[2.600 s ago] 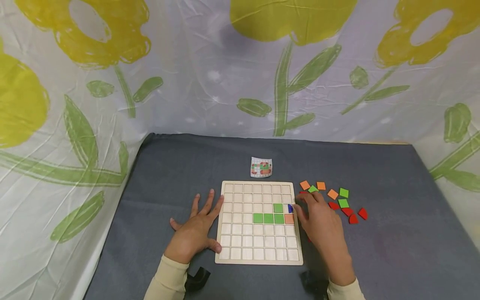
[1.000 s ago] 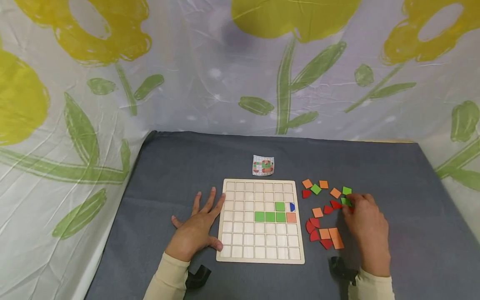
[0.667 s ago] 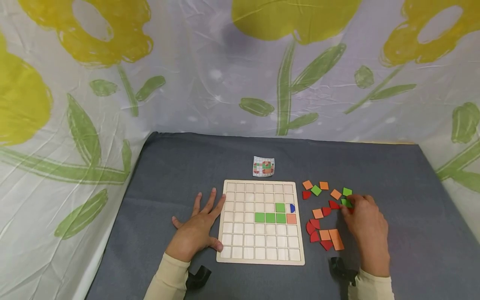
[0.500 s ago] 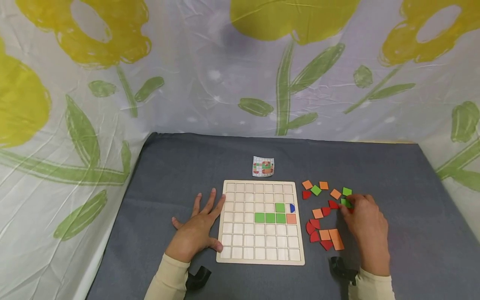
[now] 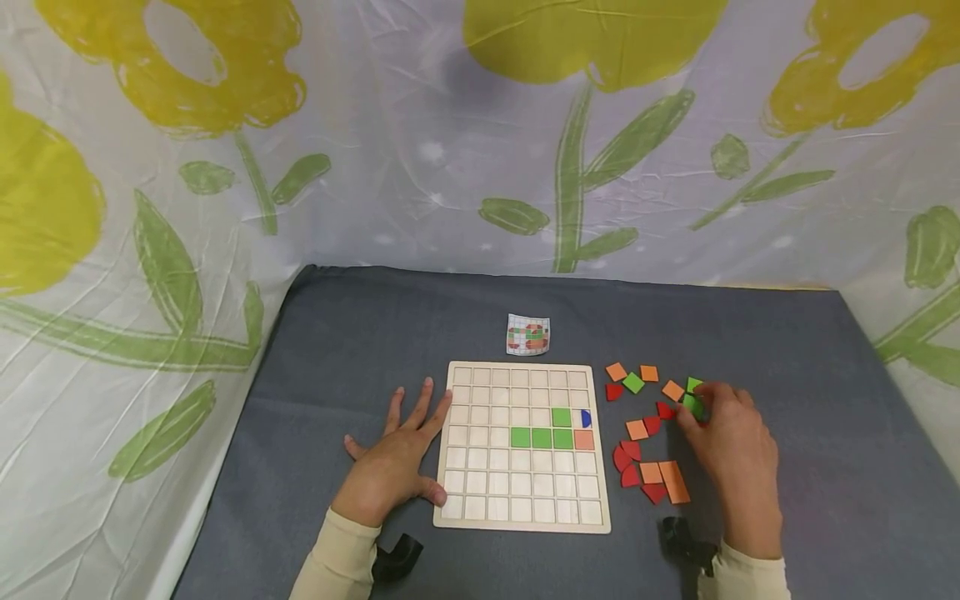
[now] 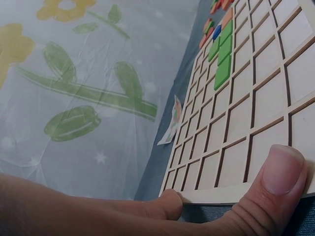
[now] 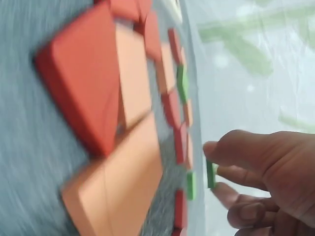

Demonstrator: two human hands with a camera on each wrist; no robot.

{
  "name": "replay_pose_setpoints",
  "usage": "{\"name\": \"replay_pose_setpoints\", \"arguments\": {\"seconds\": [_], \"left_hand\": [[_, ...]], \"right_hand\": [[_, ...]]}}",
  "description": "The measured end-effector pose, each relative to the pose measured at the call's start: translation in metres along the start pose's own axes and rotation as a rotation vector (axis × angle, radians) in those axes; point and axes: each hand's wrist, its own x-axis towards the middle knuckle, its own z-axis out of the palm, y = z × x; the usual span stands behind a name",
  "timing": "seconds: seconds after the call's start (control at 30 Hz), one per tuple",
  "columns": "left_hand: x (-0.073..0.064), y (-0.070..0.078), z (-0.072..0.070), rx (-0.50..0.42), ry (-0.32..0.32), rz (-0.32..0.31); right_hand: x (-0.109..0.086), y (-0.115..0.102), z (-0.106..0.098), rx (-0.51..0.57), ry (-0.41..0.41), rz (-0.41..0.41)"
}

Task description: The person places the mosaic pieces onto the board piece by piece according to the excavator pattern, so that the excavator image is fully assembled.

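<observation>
My left hand (image 5: 390, 471) is spread beside the wooden grid board (image 5: 477, 506), its thumb and fingertips touching the left edge. In the left wrist view the thumb (image 6: 283, 169) lies over the board's rim. On the board sit several green square tiles (image 5: 542, 438), an orange square (image 5: 583, 439) and a blue half-round tile (image 5: 586, 418). Right of the board, my right hand (image 5: 731, 446) pinches a green square tile (image 7: 210, 174) between thumb and fingers, above the table in the right wrist view. Another green square (image 5: 693, 384) lies just behind it, partly covered by the hand in the head view.
Loose red tiles (image 5: 622, 457), orange squares (image 5: 648, 373) and a green square (image 5: 633, 382) lie scattered right of the board. An orange rectangular piece (image 5: 674, 482) lies nearest the front. A small printed grid card (image 5: 528, 335) is behind the board; a flowered curtain (image 5: 390, 167) hangs beyond.
My right hand has left the blue half-round tile at the board's right edge and moved right to the loose tiles, where it now pinches a green square. The left hand stays in place.
</observation>
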Motion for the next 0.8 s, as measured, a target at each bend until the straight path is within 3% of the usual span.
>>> {"name": "replay_pose_setpoints", "arguments": {"seconds": [0.17,0.4,0.6,0.8], "left_hand": [[0.000,0.001,-0.001,-0.001,-0.004,-0.003],[-0.002,0.000,-0.001,0.010,-0.001,0.000],[-0.003,0.000,-0.001,0.006,-0.004,0.005],[-0.002,0.000,-0.001,0.006,-0.001,0.005]], "right_hand": [[-0.007,-0.023,0.003,0.023,0.041,-0.075],[-0.019,-0.063,0.024,0.072,0.089,-0.229],[-0.028,-0.093,0.043,0.094,0.060,-0.337],[-0.032,-0.114,0.054,0.093,0.009,-0.362]]}}
